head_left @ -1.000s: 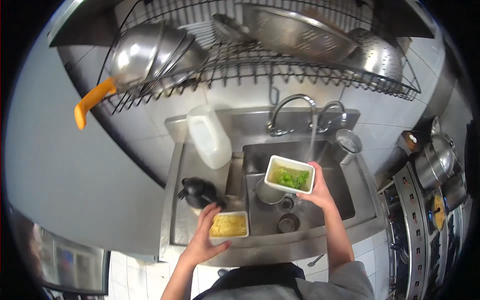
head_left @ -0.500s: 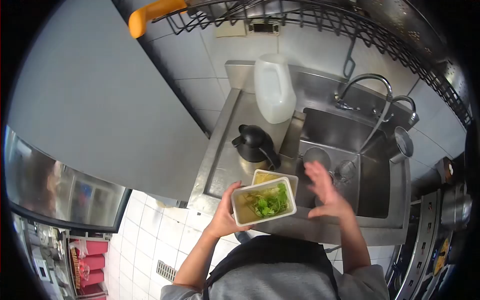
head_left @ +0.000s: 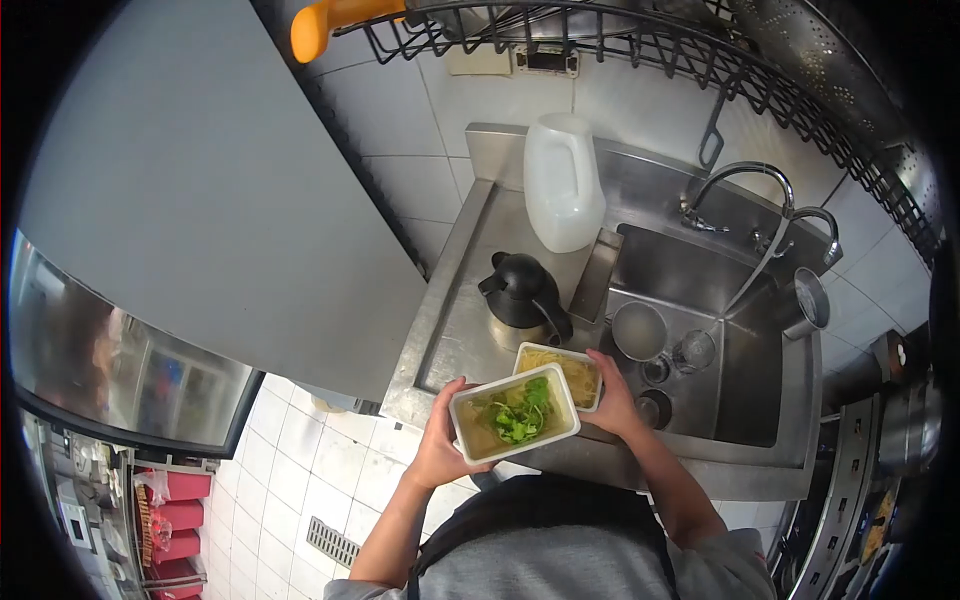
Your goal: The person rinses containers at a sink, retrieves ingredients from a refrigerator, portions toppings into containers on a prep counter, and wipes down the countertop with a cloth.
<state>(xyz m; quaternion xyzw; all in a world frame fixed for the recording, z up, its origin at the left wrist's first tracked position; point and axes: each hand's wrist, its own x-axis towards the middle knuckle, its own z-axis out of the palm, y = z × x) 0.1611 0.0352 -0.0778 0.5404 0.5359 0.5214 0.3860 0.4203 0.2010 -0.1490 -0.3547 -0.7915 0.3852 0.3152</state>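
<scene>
My left hand (head_left: 440, 440) is closed on the side of a white rectangular container (head_left: 490, 443), which holds leafy green herbs (head_left: 522, 412) in a pale yellowish liquid. Partly behind it is a second white container (head_left: 588, 362) with pale yellow shreds (head_left: 565, 375) inside. My right hand (head_left: 612, 400) grips this second one at its right edge, fingers along the side. The front container overlaps the lower left of the rear one. Just beyond both, a black-topped thermos jug (head_left: 520, 290) stands on the steel counter.
A white plastic jug (head_left: 563, 190) stands at the back of the counter. To the right, a steel sink (head_left: 750, 390) contains a bowl (head_left: 638, 330) and several glasses under a curved faucet (head_left: 745, 170). A black wire rack (head_left: 640, 25) hangs overhead, and a large grey panel (head_left: 220, 190) rises at left.
My right hand, raised and apart over the sink's edge before, has moved left and taken hold of the rear container. The front container has shifted slightly left and down, uncovering more of the yellow shreds.
</scene>
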